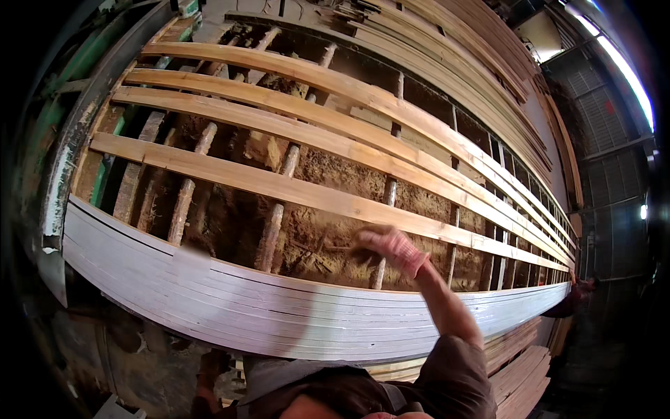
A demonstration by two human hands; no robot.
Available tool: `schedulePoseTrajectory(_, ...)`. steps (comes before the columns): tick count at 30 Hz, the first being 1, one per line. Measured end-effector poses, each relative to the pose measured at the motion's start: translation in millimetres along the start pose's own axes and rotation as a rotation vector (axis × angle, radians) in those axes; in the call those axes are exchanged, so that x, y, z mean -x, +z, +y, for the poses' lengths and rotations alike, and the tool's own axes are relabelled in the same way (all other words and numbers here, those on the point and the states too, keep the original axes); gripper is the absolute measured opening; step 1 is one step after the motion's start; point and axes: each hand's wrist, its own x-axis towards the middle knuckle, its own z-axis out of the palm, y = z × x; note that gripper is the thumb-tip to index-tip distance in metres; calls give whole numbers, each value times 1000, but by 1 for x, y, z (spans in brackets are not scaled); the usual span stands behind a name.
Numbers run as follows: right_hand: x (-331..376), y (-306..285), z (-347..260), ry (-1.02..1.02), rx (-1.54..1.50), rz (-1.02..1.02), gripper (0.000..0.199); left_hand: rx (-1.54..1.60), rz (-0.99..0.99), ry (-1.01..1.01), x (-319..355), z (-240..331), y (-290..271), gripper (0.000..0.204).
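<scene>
Running lengthwise left-to-right: 4 planks (322,198) | right hand (384,244) near, fingers blurred, grip unclear | left hand (213,362): can't tell

The right hand (384,244), in a pinkish glove (410,255) (its fingers (366,241) blurred), hovers over brown debris (317,244) beside the nearest of four wooden planks (279,184) lying across round bars (271,236). The left hand (215,362) hangs in shadow near the white boards (241,300); another person (567,302) is at their far end.
</scene>
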Motion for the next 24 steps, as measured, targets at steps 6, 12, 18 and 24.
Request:
schedulePoseTrajectory(6,-95,-92,-54,-457,958,758,77,-29,34,-16,17,10,11,40)
schedulePoseTrajectory(12,-205,-167,-99,-272,1130,1055,83,146,184,-68,34,0,-13,44)
schedulePoseTrajectory(18,-139,-49,-54,-930,1157,632,53,13,289,-130,63,-5,8,38)
schedulePoseTrajectory(24,-110,-24,12,-814,1352,508,23,-263,166,80,38,4,-2,42)
